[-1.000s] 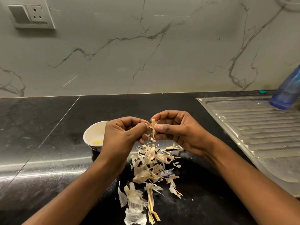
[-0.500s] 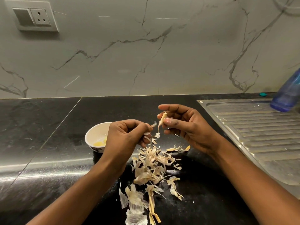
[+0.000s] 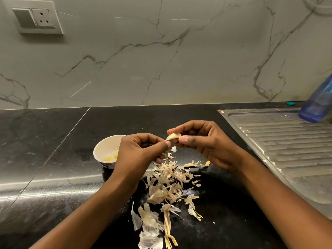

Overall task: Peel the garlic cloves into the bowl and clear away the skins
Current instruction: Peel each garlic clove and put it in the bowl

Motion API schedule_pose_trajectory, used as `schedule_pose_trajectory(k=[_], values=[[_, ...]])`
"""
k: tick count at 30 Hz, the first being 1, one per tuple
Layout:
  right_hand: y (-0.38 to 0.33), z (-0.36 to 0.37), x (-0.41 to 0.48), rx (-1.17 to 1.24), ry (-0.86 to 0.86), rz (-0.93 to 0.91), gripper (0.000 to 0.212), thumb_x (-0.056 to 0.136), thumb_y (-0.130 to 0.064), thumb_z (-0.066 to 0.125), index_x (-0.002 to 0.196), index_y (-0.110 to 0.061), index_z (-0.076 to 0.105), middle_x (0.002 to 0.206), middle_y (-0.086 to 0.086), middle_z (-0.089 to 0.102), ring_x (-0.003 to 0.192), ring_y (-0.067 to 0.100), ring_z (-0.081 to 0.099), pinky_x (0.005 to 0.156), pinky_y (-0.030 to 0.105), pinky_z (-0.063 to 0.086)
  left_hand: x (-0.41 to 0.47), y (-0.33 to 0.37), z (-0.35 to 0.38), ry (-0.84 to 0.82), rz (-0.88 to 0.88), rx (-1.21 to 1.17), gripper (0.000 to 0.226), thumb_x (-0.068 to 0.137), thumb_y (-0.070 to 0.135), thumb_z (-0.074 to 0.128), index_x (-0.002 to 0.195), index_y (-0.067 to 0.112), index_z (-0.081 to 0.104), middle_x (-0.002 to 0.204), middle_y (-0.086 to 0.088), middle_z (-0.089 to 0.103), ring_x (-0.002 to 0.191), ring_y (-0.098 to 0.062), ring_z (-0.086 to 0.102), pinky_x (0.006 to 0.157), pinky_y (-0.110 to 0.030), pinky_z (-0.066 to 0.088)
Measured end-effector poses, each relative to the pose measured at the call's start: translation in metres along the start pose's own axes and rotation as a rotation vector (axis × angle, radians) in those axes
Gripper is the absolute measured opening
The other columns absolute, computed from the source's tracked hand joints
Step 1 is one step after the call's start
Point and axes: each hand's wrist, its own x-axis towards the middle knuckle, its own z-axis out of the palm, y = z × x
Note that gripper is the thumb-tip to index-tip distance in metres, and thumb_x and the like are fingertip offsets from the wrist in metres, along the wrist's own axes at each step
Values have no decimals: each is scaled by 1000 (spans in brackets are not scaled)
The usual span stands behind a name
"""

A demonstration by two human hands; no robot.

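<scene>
My right hand pinches a small garlic clove between thumb and fingers, above the black counter. My left hand is curled close beside it, thumb and forefinger pinching the pointed tip of the clove's skin. Under both hands lies a heap of dry garlic skins, trailing toward me. A small white bowl stands just left of my left hand; peeled yellow cloves lie in it, partly hidden by that hand.
A steel sink drainboard fills the right side, with a blue bottle at its far end. The marble wall behind carries a switch and socket plate. The black counter extends left.
The hands had drawn apart half a second ago and have come back together. The clove in my right hand has turned, and my left fingers now pinch its tip.
</scene>
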Motion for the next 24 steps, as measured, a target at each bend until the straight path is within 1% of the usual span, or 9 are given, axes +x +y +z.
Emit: schedule_pose_trajectory(k=[3, 5, 7, 9, 11, 13, 18, 24], values=[[1, 0, 1, 16, 4, 6, 27, 93, -2, 66, 120, 3, 71, 130, 20, 73, 123, 38, 69, 103, 41, 59, 0, -1, -2, -3, -58, -36, 24, 83, 22, 84, 89, -1, 79, 76, -20, 72, 65, -28, 64, 60, -31, 56], [2, 0, 1, -9, 37, 8, 23, 92, 1, 68, 115, 2, 73, 127, 19, 75, 122, 36, 70, 102, 40, 60, 0, 0, -3, -22, -95, -57, 26, 81, 24, 83, 89, -1, 80, 77, -21, 72, 65, -28, 63, 60, -30, 56], [3, 1, 2, -41, 66, 13, 23, 90, 3, 71, 113, 2, 74, 123, 17, 76, 118, 35, 73, 98, 39, 61, 0, 0, -2, -43, -109, -67, 24, 80, 21, 82, 92, 1, 82, 81, -23, 75, 68, -27, 66, 65, -29, 59], [3, 3, 2, -63, 86, 24, 29, 86, 1, 76, 114, -2, 74, 118, 16, 78, 112, 32, 75, 93, 37, 63, 0, -1, -2, -52, -107, -57, 18, 83, 15, 81, 95, 2, 82, 84, -23, 76, 70, -26, 69, 70, -29, 62], [3, 4, 2, -78, 101, 32, 32, 84, 1, 79, 116, -3, 75, 115, 15, 79, 109, 31, 77, 90, 35, 64, 0, -1, -2, -42, -101, -39, 14, 86, 10, 79, 96, 2, 82, 84, -22, 77, 71, -26, 71, 71, -29, 63], [3, 4, 2, -106, 100, 38, 31, 85, 2, 79, 115, -3, 77, 112, 15, 80, 107, 31, 77, 88, 35, 64, 0, 0, -2, -33, -100, -28, 14, 85, 11, 79, 96, 2, 82, 83, -21, 77, 71, -25, 72, 71, -29, 64], [1, 4, 1, -144, 85, 49, 31, 84, 3, 81, 115, -1, 77, 111, 15, 80, 107, 31, 77, 89, 35, 64, -1, 1, -2, -32, -100, -21, 11, 86, 9, 78, 95, 3, 82, 83, -21, 77, 71, -25, 72, 71, -29, 63], [1, 5, 1, -125, 61, 57, 32, 80, -1, 83, 112, -5, 79, 111, 16, 80, 108, 33, 77, 93, 39, 64, -1, 1, -1, -35, -91, -15, 8, 91, 4, 74, 94, 2, 81, 82, -21, 77, 69, -24, 72, 69, -28, 62]])
